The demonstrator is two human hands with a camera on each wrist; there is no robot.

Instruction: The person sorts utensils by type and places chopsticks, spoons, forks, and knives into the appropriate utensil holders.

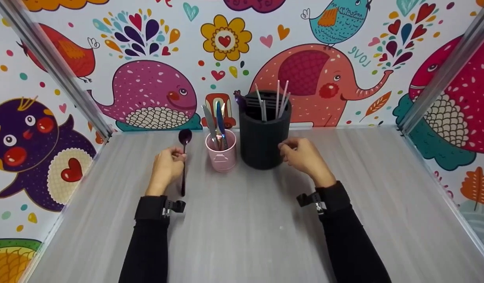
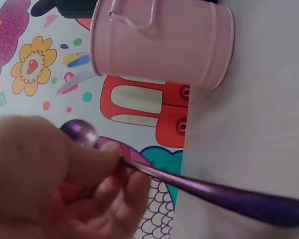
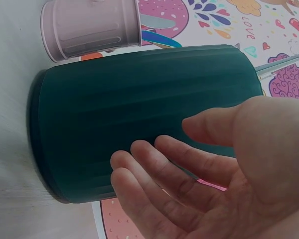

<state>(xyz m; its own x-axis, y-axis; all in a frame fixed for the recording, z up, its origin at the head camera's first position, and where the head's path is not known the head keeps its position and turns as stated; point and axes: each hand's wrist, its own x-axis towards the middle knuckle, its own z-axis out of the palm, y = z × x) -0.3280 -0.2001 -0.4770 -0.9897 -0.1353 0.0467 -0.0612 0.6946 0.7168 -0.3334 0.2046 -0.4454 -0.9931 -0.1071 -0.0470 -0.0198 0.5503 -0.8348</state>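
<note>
My left hand point(image 1: 165, 167) pinches a shiny dark purple spoon point(image 1: 183, 184) by its handle, bowl end up and handle end pointing down toward the table. In the left wrist view, the spoon's handle point(image 2: 204, 191) sticks out past the thumb and fingers. To its right stands a small pink bucket point(image 1: 222, 163) with several pieces of cutlery in it. Beside the bucket is a dark round utensil holder point(image 1: 261, 145) with several thin sticks and a purple utensil in its top. My right hand point(image 1: 303, 157) is at the holder's right side with loosely bent fingers, holding nothing; whether it touches cannot be told.
The grey wood-look table point(image 1: 242, 236) runs back to a wall with cartoon animals point(image 1: 155, 94). Metal posts point(image 1: 450, 67) stand at both back corners. The bucket and holder stand close together near the back wall.
</note>
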